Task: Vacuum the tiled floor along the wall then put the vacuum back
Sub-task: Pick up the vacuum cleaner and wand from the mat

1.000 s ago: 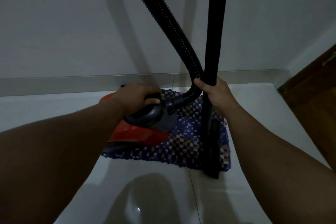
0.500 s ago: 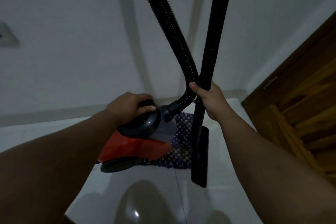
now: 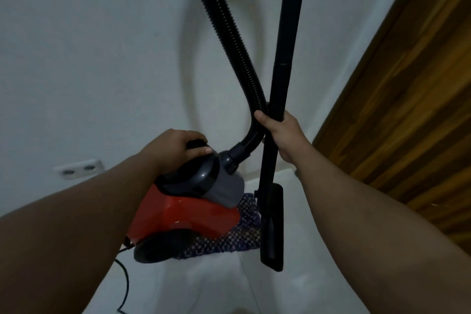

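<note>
The left hand (image 3: 175, 146) gripped the red-and-grey canister vacuum's (image 3: 188, 211) top handle, while at three o'clock the right hand (image 3: 283, 132) clasped its black rigid wand (image 3: 283, 58).

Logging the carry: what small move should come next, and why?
Probably swing toward the wooden door: left hand grips the vacuum body by its handle above the mat, right hand holds the wand.

Red vacuum (image 3: 186, 214), black hose (image 3: 224, 25)
</note>
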